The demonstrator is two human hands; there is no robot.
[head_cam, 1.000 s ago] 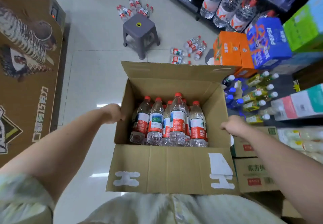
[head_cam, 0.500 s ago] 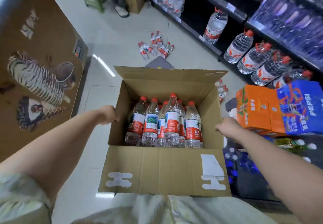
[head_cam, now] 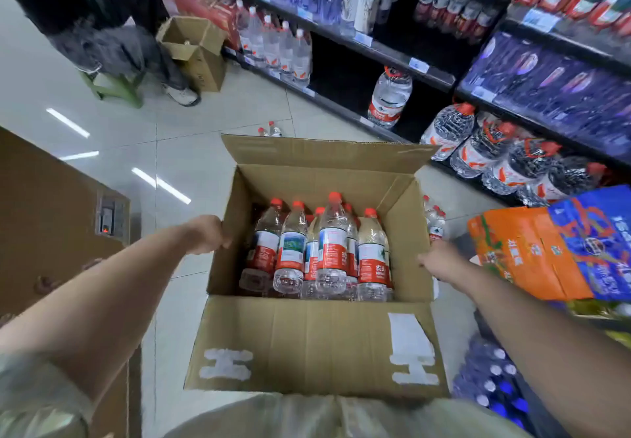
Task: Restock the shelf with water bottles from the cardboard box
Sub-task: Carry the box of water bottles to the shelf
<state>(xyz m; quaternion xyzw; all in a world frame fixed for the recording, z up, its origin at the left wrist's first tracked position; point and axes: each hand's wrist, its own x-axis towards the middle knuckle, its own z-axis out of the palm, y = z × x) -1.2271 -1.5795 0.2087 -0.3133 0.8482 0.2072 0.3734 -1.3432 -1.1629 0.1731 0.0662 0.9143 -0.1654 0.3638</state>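
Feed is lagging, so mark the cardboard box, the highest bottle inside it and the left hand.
cardboard box [head_cam: 307,345]: head view, near flap.
highest bottle [head_cam: 333,256]: head view, red label.
left hand [head_cam: 208,234]: head view, knuckles at the box's left wall.

Head-worn wide view, forward and down, close over the cardboard box [head_cam: 317,345] (shelf [head_cam: 389,54] beyond)

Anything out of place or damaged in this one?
Yes: small water bottles sit loose on the floor right of the cardboard box, with two more bottles beyond its far flap, none shelved. The box's near flap carries torn white tape scraps. Nothing looks spilled.
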